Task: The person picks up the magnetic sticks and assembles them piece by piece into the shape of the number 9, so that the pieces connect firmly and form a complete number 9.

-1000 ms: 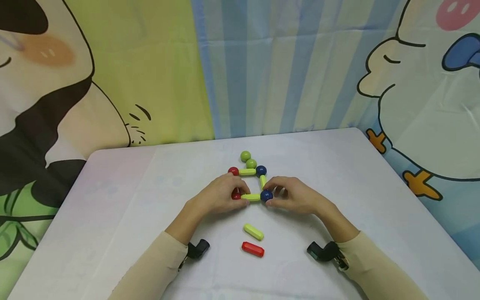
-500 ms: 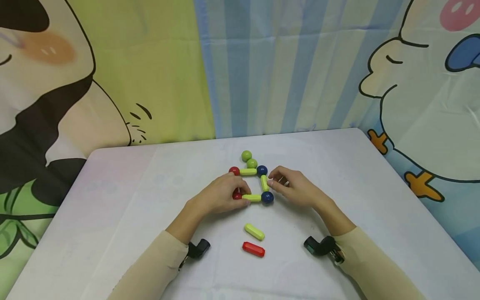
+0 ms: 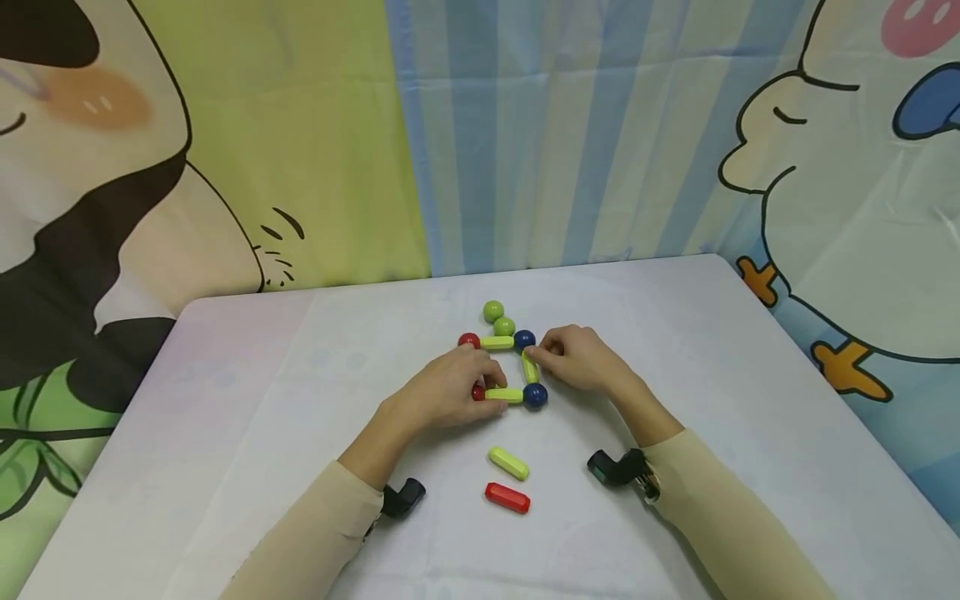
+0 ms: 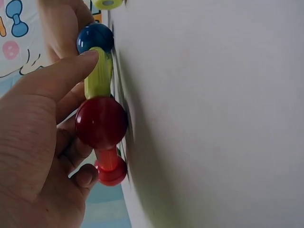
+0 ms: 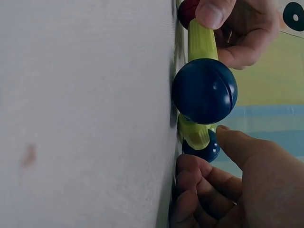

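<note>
A four-sided frame of balls and rods lies on the white table [image 3: 360,333]. My left hand [image 3: 446,387] pinches the near yellow-green rod [image 3: 504,395] beside the near red ball [image 3: 478,392]. A red rod [image 4: 108,159] joins both red balls in the left wrist view, mostly hidden from above. Around the far blue ball [image 3: 524,340] curl the thumb and fingers of my right hand [image 3: 585,360], the thumb by the right yellow-green rod [image 3: 530,368]. The near blue ball [image 5: 205,91] has no hand on it.
Two green balls [image 3: 493,311] sit just behind the frame. Nearer me lie a loose yellow-green rod [image 3: 508,463] and a loose red rod [image 3: 507,497]. A printed curtain [image 3: 525,133] hangs behind the table.
My right hand has left the near blue ball and moved away from me along the right side to the far blue ball. My left hand has stayed nearly in place.
</note>
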Available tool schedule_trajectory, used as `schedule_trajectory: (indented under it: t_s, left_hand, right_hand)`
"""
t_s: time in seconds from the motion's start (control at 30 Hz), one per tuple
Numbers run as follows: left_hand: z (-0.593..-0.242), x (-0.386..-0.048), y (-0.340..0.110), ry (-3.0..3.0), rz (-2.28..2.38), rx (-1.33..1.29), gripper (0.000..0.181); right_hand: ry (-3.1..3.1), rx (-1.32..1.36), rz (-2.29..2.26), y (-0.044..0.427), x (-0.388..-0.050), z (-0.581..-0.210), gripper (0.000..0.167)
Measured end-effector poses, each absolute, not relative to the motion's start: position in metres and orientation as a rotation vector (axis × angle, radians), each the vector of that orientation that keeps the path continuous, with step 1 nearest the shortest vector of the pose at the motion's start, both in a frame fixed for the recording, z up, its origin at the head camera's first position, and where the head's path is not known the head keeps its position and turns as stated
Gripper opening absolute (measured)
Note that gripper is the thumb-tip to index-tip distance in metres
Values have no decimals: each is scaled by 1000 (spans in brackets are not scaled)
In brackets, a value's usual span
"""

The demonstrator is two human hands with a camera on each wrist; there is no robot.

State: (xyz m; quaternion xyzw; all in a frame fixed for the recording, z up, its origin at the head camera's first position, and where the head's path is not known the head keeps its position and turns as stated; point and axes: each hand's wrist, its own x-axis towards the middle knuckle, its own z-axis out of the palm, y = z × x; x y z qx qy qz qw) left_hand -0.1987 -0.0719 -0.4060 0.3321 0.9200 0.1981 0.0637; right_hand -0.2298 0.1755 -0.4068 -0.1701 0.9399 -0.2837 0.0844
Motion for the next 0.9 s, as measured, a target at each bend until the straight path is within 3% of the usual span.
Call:
schedule_trajectory:
  t_s: [0.23, 0.9]
  left_hand:
    - [-403, -200, -54, 2776, 552, 1083, 27]
    - [-403, -200, -39, 2751, 489, 1006, 34]
  right_hand:
    - [2799, -490, -853, 177, -235, -410, 38]
    - [2732, -446, -862, 164, -242, -406, 40]
